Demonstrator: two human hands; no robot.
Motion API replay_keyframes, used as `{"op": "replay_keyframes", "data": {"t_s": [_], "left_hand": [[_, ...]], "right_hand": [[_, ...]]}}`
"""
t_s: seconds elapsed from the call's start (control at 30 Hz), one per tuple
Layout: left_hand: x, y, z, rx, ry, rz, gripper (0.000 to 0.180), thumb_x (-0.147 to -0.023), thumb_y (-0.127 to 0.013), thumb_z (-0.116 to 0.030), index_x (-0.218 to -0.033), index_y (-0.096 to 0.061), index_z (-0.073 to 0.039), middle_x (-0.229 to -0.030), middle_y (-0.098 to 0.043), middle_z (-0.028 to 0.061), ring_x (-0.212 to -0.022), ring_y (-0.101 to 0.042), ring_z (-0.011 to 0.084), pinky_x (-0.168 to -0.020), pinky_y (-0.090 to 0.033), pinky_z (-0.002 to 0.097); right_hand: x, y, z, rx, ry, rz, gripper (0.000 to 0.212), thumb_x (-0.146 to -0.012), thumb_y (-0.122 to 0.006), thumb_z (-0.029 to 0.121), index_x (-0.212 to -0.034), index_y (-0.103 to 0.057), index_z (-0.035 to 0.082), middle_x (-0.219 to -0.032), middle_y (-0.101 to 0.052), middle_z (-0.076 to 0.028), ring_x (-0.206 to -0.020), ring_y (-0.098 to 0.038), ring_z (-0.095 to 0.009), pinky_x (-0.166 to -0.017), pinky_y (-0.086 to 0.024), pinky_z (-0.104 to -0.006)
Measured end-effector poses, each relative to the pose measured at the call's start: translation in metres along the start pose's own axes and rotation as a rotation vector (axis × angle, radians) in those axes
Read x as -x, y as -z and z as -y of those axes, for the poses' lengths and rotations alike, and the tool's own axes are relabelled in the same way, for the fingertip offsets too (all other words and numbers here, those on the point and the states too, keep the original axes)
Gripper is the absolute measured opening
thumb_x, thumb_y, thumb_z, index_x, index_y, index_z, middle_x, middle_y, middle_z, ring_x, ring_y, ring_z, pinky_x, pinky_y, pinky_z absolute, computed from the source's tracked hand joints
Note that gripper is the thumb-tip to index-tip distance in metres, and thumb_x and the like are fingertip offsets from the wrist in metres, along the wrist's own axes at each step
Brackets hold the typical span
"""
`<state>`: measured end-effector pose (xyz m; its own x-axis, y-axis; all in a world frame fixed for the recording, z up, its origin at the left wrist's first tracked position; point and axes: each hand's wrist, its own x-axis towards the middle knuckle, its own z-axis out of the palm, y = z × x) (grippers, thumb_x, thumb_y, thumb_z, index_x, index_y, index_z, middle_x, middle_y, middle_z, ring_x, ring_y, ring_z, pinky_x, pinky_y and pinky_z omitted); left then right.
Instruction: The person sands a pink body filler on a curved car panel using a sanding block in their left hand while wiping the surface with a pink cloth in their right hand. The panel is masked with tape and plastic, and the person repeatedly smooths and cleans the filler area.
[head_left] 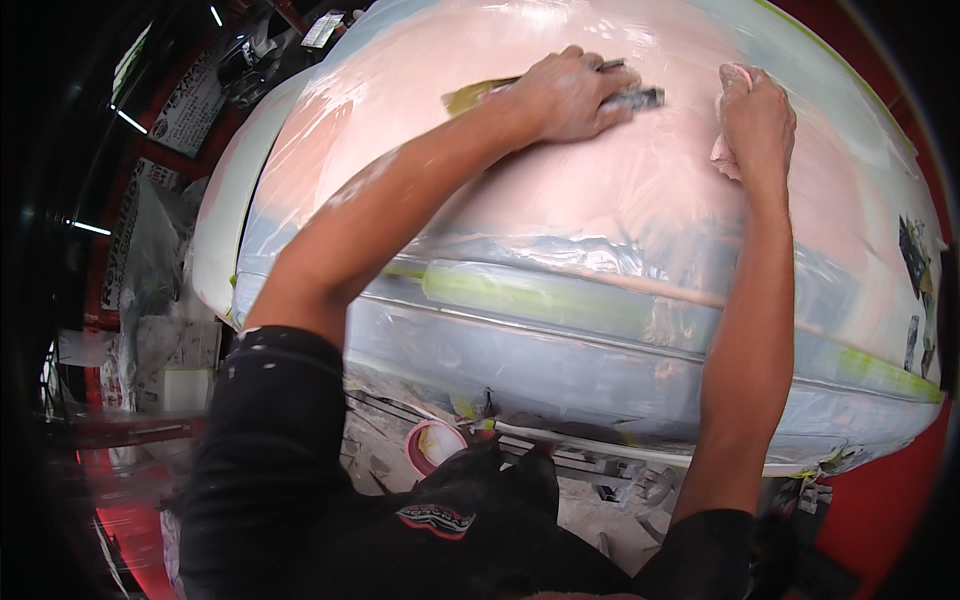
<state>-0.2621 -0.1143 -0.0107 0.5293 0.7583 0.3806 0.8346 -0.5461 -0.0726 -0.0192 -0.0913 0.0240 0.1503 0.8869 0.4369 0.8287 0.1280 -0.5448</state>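
Observation:
A large curved vehicle body panel (560, 190) spreads before me, patched in pink, pale blue and white, with a wet-looking shine. On its upper part my left hand (575, 95) is closed around what looks like a sanding block (475, 97). The block's yellowish-brown end sticks out on the left, and a dark grey end shows past the fingers on the right; its middle is hidden under the hand. Farther right, my right hand (758, 115) grips a bunched pink cloth (724, 150) against the panel. Both arms reach over the panel's near edge.
Below the near edge, a pink-rimmed bucket (435, 447) stands on the cluttered, dusty floor. A separate pale panel (215, 235) adjoins on the left, beyond a dark gap. Black-and-white signs (190, 110) and plastic sheeting (150, 250) are at the far left.

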Motion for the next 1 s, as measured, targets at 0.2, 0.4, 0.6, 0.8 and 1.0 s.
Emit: {"op": "replay_keyframes", "data": {"t_s": [0.2, 0.4, 0.6, 0.8, 1.0], "left_hand": [[0.025, 0.005, -0.022, 0.028, -0.086, 0.003, 0.051, -0.097, -0.064, -0.045, -0.136, -0.065, -0.012, -0.123, -0.067, 0.0246, -0.1, -0.065, 0.0396, -0.093, -0.055, 0.0479], [0.058, 0.019, -0.032, 0.074, -0.189, 0.048, 0.057, -0.097, -0.063, -0.05, -0.139, -0.064, -0.011, -0.137, -0.059, 0.0282, -0.108, -0.063, 0.0382, -0.099, -0.054, 0.0478], [-0.004, -0.006, 0.014, -0.041, 0.164, -0.028, 0.057, -0.097, -0.062, -0.047, -0.141, -0.06, -0.011, -0.116, -0.07, 0.0234, -0.11, -0.063, 0.0413, -0.098, -0.052, 0.0477], [0.094, 0.03, -0.06, 0.122, -0.168, 0.038, 0.052, -0.095, -0.068, -0.036, -0.14, -0.063, -0.011, -0.14, -0.056, 0.0259, -0.102, -0.062, 0.0373, -0.097, -0.053, 0.0505], [-0.032, -0.004, 0.023, -0.01, 0.159, 0.076, 0.058, -0.099, -0.057, -0.051, -0.142, -0.06, -0.013, -0.124, -0.067, 0.0268, -0.115, -0.063, 0.0437, -0.099, -0.053, 0.0502]], "right_hand": [[0.0, -0.003, -0.02, 0.054, -0.066, 0.029, 0.041, -0.1, -0.054, 0.036, -0.129, -0.069, 0.012, -0.131, -0.064, -0.021, -0.123, -0.059, -0.044, -0.106, -0.046, -0.0519], [0.007, -0.009, -0.006, 0.067, -0.001, -0.064, 0.042, -0.099, -0.054, 0.038, -0.127, -0.07, 0.011, -0.123, -0.069, -0.022, -0.118, -0.063, -0.04, -0.104, -0.047, -0.0471], [0.021, -0.022, 0.017, 0.026, 0.052, 0.071, 0.041, -0.1, -0.055, 0.036, -0.131, -0.068, 0.011, -0.132, -0.062, -0.022, -0.124, -0.057, -0.045, -0.106, -0.046, -0.0533], [0.011, -0.002, -0.011, 0.048, 0.003, 0.018, 0.038, -0.1, -0.057, 0.034, -0.127, -0.069, 0.01, -0.127, -0.064, -0.022, -0.119, -0.06, -0.046, -0.103, -0.048, -0.0538], [0.017, -0.004, 0.014, 0.015, 0.074, 0.025, 0.037, -0.101, -0.057, 0.033, -0.126, -0.07, 0.009, -0.127, -0.064, -0.021, -0.115, -0.061, -0.047, -0.1, -0.05, -0.053]]}}
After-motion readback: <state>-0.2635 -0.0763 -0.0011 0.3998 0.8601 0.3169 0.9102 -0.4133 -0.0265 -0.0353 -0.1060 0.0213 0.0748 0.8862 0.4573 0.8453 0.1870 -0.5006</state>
